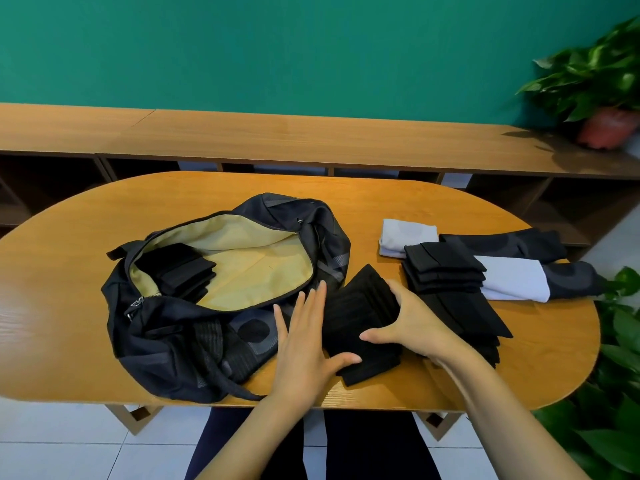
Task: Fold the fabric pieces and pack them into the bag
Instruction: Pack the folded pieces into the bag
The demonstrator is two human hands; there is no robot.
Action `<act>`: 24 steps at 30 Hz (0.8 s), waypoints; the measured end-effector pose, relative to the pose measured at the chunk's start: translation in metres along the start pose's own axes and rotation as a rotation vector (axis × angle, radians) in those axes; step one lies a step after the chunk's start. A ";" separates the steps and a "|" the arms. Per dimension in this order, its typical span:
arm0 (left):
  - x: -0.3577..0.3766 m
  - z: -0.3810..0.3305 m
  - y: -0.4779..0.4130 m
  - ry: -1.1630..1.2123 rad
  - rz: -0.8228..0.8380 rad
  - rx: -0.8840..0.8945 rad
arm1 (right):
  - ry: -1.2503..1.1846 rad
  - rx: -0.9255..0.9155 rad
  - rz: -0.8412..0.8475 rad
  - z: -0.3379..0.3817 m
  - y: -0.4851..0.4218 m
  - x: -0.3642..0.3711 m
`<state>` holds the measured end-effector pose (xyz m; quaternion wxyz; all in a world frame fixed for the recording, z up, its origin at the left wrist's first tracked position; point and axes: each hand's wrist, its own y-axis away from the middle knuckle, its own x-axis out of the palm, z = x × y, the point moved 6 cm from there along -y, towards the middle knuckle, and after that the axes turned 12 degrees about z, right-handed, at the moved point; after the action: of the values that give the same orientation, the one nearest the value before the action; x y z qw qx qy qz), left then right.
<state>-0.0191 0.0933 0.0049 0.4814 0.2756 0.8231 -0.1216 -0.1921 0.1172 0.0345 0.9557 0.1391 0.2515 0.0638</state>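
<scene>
The folded black stack [360, 317] lies on the desk [69, 306], just beside the right end of the bag [166, 341] and between the two hands. The left hand [304, 341] is released: its fingers are straight and together, laid along the left edge of the stack, with the thumb touching the stack's near corner. The right hand [412, 323] grasps the stack from the right side, fingers curled over its far right edge and thumb reaching across its near part. The bag lies on its side with the zip open, exposing a yellow lining; packed black pieces [176, 268] sit inside at its left end. To the right of the hands, a second black stack [446, 268] rests on the desk, with more black folded fabric under the right wrist. Beyond it lie white pieces [512, 278] and dark grey pieces [512, 242], touching one another.
</scene>
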 end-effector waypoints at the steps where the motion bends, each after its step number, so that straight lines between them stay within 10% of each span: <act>1: -0.001 0.001 -0.001 0.091 -0.005 0.001 | -0.001 -0.027 -0.009 0.001 0.003 0.001; 8: -0.015 0.005 -0.005 0.788 0.070 0.104 | -0.251 -0.198 -0.106 -0.002 0.013 0.012; 24: -0.007 -0.020 -0.010 0.967 0.058 0.246 | -0.149 -0.238 -0.076 -0.021 0.010 0.039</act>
<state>-0.0368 0.0926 0.0201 0.0119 0.3779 0.9236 -0.0627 -0.1697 0.1392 0.0021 0.9832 0.0198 0.1756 0.0465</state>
